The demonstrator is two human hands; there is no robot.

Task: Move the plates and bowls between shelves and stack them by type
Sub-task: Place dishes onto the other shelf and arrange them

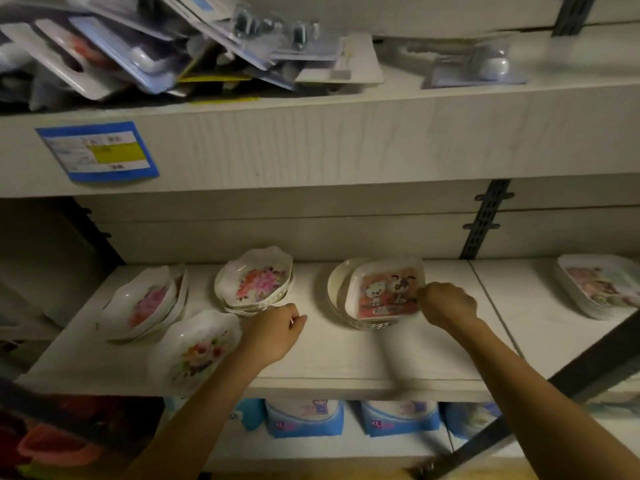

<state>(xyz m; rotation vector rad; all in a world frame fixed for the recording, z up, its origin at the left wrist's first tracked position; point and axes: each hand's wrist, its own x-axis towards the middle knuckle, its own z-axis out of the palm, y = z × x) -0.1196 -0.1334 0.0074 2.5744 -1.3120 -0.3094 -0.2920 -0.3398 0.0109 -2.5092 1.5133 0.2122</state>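
On the white middle shelf (346, 355) stand several piles of dishes. A square plate with a cartoon bear picture (384, 289) lies on top of round cream bowls (337, 284); my right hand (448, 304) pinches its right rim. My left hand (273, 332) hovers with curled fingers beside a stack of scalloped flower bowls (256, 282), holding nothing that I can see. One flower bowl (199, 351) sits alone near the front edge, partly under my left forearm. A further flower-bowl stack (145, 303) leans at the left. More square picture plates (599, 285) are stacked at the far right.
The shelf above carries a jumble of blister-packed goods (166, 46) and a blue price label (98, 150) on its front. Below are blue and white packs (304, 419). A dark metal upright (485, 220) runs down the back wall.
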